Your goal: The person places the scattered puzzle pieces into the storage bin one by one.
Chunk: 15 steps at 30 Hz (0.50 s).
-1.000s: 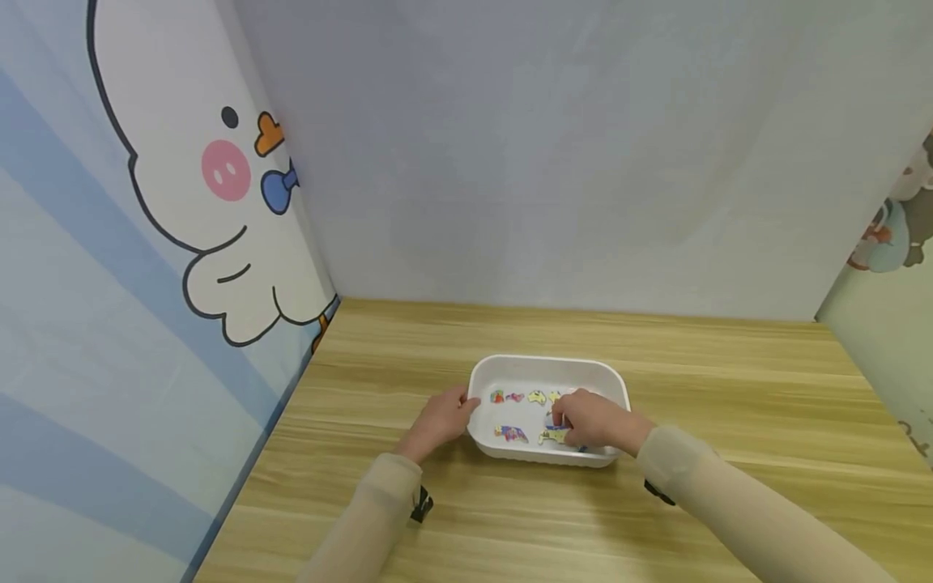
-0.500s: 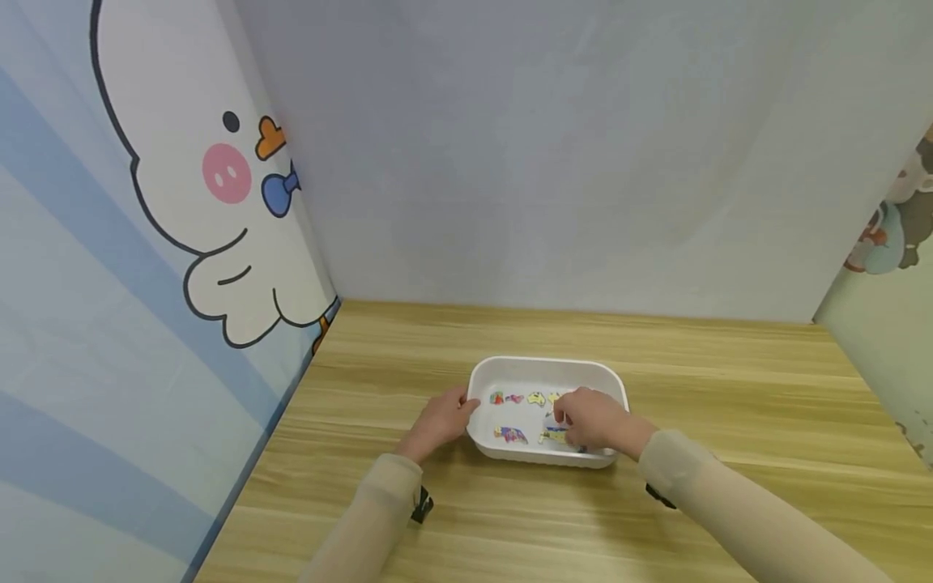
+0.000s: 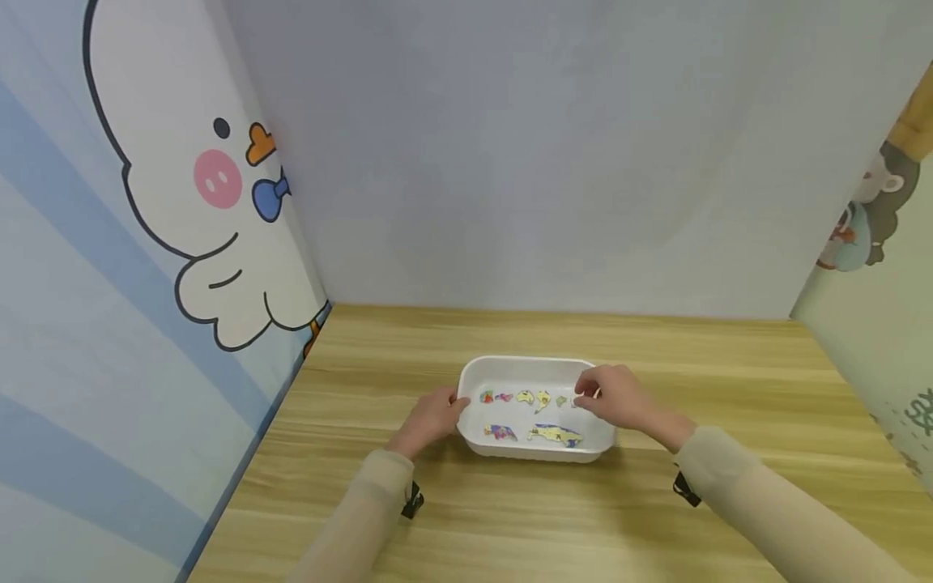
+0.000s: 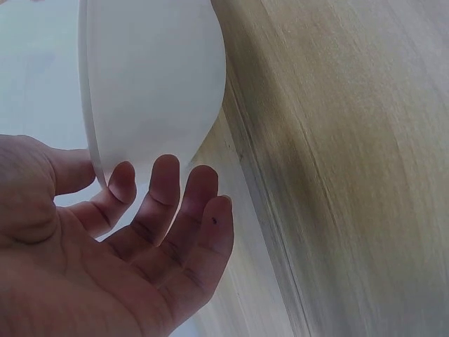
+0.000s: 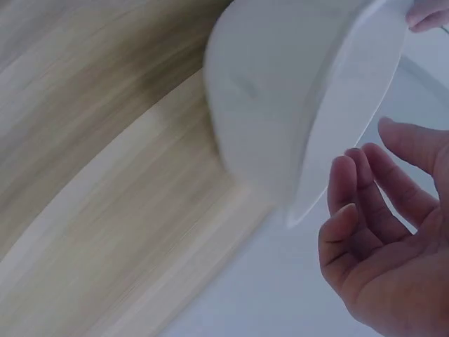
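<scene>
A white plastic tray [image 3: 525, 359] holds several small flat colourful cut-out pieces in two rows. A long yellow and blue piece [image 3: 555, 435] lies at the front, with a purple and red piece [image 3: 500, 433] to its left. Smaller ones, such as a red and green piece [image 3: 487, 397] and a yellow piece [image 3: 525, 397], form the back row. My left hand [image 3: 430, 417] pinches the tray's left rim, thumb inside and fingertips against the outer wall [image 4: 154, 77]. Over the right rim hovers my right hand [image 3: 618, 395], its fingers loosely bent; the right wrist view shows nothing held in it.
The tray stands on a wood-grain table [image 3: 408, 348]. Behind it rises a grey-white wall [image 3: 510, 202]. A cartoon-printed panel [image 3: 160, 186] borders the left side, and another printed panel [image 3: 860, 324] the right.
My right hand has lifted from the long yellow piece and moved right and back, uncovering it and the back row's right end. The left hand keeps its grip on the rim.
</scene>
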{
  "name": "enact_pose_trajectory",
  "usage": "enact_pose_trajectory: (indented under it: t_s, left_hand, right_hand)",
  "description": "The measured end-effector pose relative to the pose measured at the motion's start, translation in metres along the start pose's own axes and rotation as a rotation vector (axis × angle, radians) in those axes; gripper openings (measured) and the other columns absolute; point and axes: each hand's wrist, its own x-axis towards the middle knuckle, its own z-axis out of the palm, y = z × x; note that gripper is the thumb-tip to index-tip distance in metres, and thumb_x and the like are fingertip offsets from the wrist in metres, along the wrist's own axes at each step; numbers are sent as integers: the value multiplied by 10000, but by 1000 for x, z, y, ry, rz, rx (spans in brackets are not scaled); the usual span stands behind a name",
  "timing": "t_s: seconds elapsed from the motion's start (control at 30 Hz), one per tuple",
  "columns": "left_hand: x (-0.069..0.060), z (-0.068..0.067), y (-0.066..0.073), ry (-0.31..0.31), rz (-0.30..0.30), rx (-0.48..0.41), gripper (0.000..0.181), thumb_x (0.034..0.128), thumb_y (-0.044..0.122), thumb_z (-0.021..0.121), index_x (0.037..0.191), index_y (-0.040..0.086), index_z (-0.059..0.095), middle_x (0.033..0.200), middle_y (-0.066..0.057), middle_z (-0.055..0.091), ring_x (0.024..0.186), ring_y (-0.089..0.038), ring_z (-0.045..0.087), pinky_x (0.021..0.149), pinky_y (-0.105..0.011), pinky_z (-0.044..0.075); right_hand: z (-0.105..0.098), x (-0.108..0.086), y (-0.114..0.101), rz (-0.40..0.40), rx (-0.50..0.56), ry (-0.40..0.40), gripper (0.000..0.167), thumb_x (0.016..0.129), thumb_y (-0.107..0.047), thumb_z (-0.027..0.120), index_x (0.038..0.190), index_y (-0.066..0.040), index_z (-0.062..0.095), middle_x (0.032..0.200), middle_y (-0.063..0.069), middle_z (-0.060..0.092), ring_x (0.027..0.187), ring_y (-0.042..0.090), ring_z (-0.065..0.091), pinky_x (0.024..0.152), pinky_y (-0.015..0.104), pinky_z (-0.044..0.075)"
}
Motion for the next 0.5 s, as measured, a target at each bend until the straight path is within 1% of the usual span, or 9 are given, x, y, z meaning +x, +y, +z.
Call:
enact_pose_trajectory:
  t_s: [0.07, 0.13, 0.23, 0.37, 0.5]
  left_hand:
    - [1, -2, 1, 12, 5, 23, 261, 1003, 289, 489, 962, 52, 592, 751, -43, 546, 660, -171, 502, 573, -283, 422]
    - [2, -3, 2, 14, 3, 28, 261, 1003, 285, 490, 962, 50, 596, 751, -46, 546, 663, -173, 502, 576, -281, 422]
    - [3, -4, 4, 15, -3, 24, 261, 1003, 277, 490, 976, 41, 599, 753, -48, 546, 665, -175, 502, 576, -285, 422]
    - [3, -3, 5, 16, -9, 30, 266, 1004, 272, 487, 990, 35, 607, 749, -45, 553, 659, -171, 506, 571, -282, 424]
    - [2, -1, 5, 18, -11, 34, 273, 1006, 269, 484, 1019, 29, 611, 759, -43, 555, 669, -170, 509, 582, -283, 425]
  right_hand:
    - [-6, -4, 7, 27, -6, 35, 46, 838, -69, 709, 829, -39, 675, 726, -29, 605, 659, 120, 554, 603, 310, 471]
    - [-12, -8, 13, 52, -11, 44, 42, 843, -58, 700, 829, -29, 672, 733, -13, 611, 668, 138, 564, 608, 320, 478]
    - [-19, -14, 20, 82, -7, 24, 39, 854, -46, 685, 841, -15, 666, 751, 10, 616, 678, 160, 566, 609, 334, 482]
    - [-24, -22, 25, 117, -20, -2, 48, 865, -68, 676, 868, -20, 675, 780, 25, 620, 689, 168, 555, 610, 342, 479]
    - [-24, -28, 33, 119, -45, 8, 81, 861, -97, 681, 888, -21, 686, 833, 63, 641, 759, 225, 586, 671, 399, 496]
